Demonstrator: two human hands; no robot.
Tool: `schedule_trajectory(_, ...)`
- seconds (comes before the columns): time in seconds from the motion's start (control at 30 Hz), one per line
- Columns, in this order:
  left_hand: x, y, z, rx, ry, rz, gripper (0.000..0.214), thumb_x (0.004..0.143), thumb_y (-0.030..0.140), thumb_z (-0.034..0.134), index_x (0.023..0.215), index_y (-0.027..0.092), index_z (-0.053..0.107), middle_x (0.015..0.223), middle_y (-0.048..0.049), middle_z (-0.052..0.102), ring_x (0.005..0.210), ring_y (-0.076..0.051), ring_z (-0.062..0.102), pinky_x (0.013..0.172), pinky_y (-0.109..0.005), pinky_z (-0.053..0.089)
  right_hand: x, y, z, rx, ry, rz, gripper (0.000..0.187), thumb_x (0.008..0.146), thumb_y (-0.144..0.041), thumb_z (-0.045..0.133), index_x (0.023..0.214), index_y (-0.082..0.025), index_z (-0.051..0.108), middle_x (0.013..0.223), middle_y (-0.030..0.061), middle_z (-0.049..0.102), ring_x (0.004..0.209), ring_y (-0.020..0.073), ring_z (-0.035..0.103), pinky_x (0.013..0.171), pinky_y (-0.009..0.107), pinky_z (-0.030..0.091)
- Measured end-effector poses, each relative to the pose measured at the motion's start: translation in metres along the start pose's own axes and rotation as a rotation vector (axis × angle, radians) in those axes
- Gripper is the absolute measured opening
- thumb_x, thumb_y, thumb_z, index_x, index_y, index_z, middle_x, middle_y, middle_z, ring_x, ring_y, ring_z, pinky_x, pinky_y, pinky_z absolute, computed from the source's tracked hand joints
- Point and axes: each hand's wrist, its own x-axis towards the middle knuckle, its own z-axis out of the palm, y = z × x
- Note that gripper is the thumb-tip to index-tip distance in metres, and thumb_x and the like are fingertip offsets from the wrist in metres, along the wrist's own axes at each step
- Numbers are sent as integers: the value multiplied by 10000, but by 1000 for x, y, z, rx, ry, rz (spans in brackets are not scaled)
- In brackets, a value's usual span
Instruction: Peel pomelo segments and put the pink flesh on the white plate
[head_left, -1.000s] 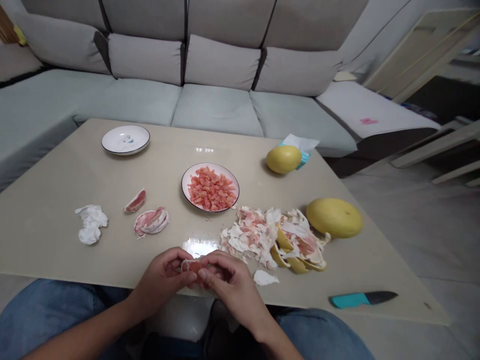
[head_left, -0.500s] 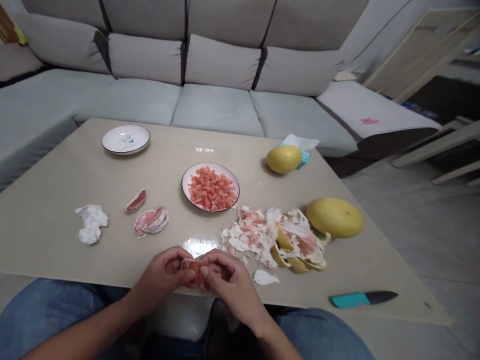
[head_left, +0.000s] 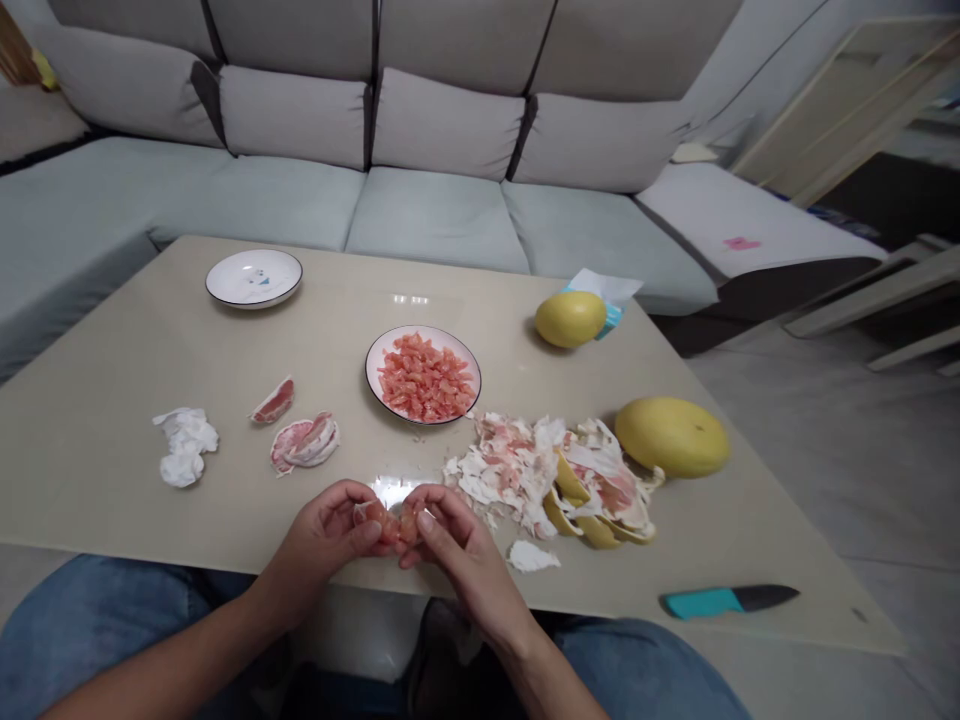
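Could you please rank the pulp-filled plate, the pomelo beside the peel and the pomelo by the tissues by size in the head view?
Largest, about equal: the pulp-filled plate, the pomelo beside the peel. Smallest: the pomelo by the tissues, though it sits farther away.

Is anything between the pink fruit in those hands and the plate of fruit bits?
Nothing visible: from the pomelo segment in the left hand and right hand to the plate, the peel pile lies off to the right.

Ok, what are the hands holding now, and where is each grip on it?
The left hand grips a pomelo segment by its left end, and the right hand grips its right end.
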Motion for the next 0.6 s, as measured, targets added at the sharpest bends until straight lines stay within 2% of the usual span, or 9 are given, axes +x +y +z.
schedule_trajectory(0.2, 1, 0, 0, 117, 37, 97, 157, 752, 238, 747, 846, 181, 635, 768, 14, 641, 724, -132, 603, 693, -231, 487, -2, -2, 1, -30, -23, 58, 339, 756, -391, 747, 1005, -242, 572, 821, -7, 677, 733, 148, 651, 694, 267, 510)
schedule_trajectory(0.3, 0, 0, 1, 133, 22, 154, 144, 748, 220, 746, 835, 182, 638, 800, 11, 629, 741, -142, 612, 700, -244, 492, -1, 1, 1, 15, 2, 84, 347, 734, -358, 772, 994, -236, 578, 808, -15, 683, 694, 129, 648, 689, 252, 504)
schedule_trajectory(0.6, 0, 1, -1, 16, -35, 63, 149, 779, 245, 726, 857, 182, 615, 741, 20, 664, 713, -125, 635, 700, -238, 510, 4, 3, -7, 105, -66, 79, 235, 724, -245, 798, 904, -187, 658, 790, -6, 704, 710, 96, 640, 699, 199, 497)
